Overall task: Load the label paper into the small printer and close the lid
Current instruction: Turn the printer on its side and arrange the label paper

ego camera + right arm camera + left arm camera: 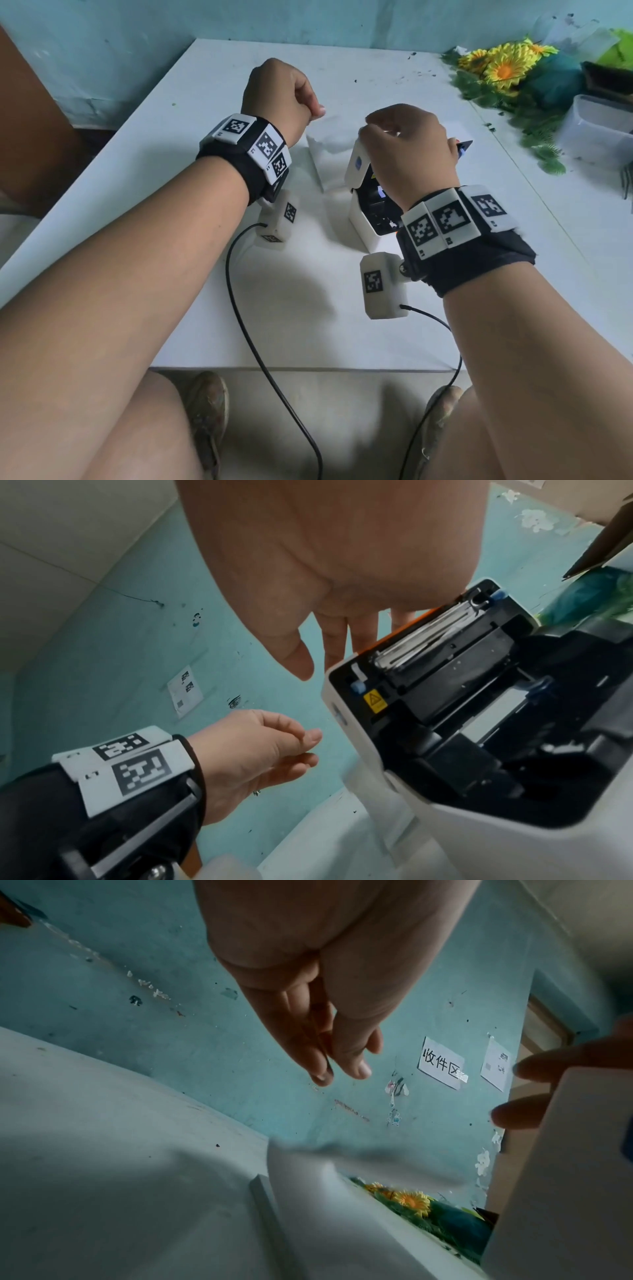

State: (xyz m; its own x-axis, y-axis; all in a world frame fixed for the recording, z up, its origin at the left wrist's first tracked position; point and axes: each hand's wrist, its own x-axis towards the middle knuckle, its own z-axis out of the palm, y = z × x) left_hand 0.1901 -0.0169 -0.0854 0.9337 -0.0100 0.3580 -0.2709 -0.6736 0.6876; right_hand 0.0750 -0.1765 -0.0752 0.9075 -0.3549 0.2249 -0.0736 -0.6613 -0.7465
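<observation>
The small white printer point(363, 219) stands at the middle of the white table point(291, 308) with its lid point(356, 164) raised. My right hand point(411, 147) reaches over the lid's top edge, its fingers point(534, 1066) lying on the outer face and the thumb off it. In the right wrist view the black bay point(479, 750) is exposed, with a white strip of paper point(493, 715) inside. My left hand point(284, 92) hovers left of the printer, loosely curled and holding nothing. Under it a white crumpled sheet point(322, 150) lies on the table.
Artificial sunflowers point(503, 65) and a clear plastic box point(596, 130) crowd the table's right rear. Black cables point(239, 308) hang from both wrist cameras over the table's front edge. A teal wall runs behind the table.
</observation>
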